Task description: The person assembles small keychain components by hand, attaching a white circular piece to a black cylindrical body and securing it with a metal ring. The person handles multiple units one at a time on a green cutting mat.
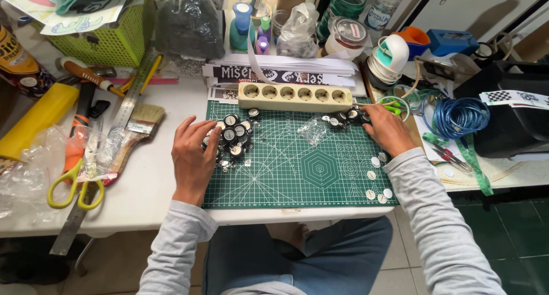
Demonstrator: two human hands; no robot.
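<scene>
On the green cutting mat (297,175), below the beige power strip (294,96), the left hand (193,157) rests unclenched against a heap of round black badges (233,136) — the right hand (388,129) fingers another cluster (345,118), grip unclear.

Single head view, looking steeply down, close over cluttered table (160,186)
</scene>
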